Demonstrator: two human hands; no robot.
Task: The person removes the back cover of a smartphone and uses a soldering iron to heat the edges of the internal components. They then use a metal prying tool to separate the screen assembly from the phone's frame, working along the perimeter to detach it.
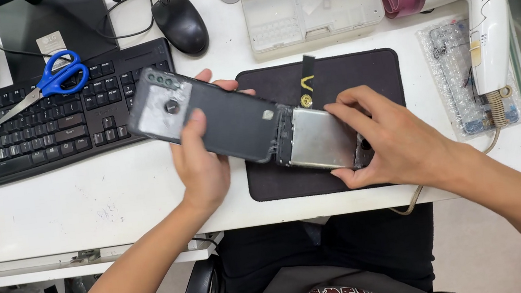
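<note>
My left hand (201, 161) grips the dark back cover (214, 116) of an opened phone, lifted and slid toward the left over the keyboard's edge. My right hand (392, 140) holds the lower end of the phone body, its fingers resting on the exposed silver battery (320, 138). The phone lies above a dark work mat (358, 75). A small black strip with a yellow mark (307, 80) and a round yellow part lie on the mat just behind the phone.
A black keyboard (21, 136) with blue-handled scissors (54, 80) sits at left. A black mouse (181, 22) and a clear parts box (309, 4) are at the back. A white and pink hair dryer (478, 0) and a plastic bag of parts (457, 76) are at right.
</note>
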